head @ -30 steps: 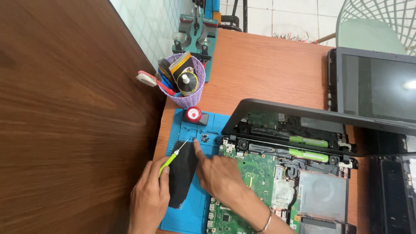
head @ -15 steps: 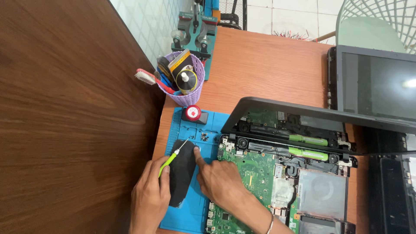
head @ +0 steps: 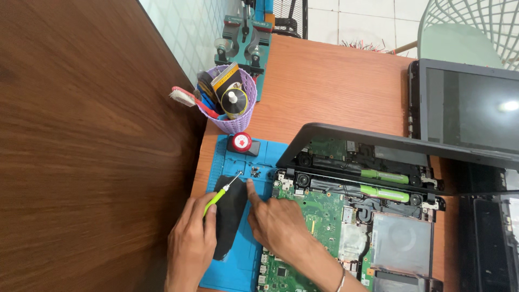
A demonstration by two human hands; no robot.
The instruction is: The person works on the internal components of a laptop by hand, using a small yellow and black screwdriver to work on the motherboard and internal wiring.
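On the blue mat [head: 238, 273] at the tabletop's [head: 335, 86] near edge, little changed from a second ago — both hands in nearly the same places. Left hand [head: 190, 246] curled around a green-handled screwdriver [head: 221, 192], tip aimed towards the small screws [head: 255, 173] loose on the mat. Right hand [head: 273, 221] mostly closed, index finger stretched out and pressed at the edge of the flat black part [head: 230, 216] — pinching nothing. Black part lying on the mat between the two hands, just beside the opened laptop [head: 351, 216] with its green board bare. Beyond the mat, a purple basket [head: 238, 121] of tools. Judging by such stillness, fine work in hand, not a shift of position.
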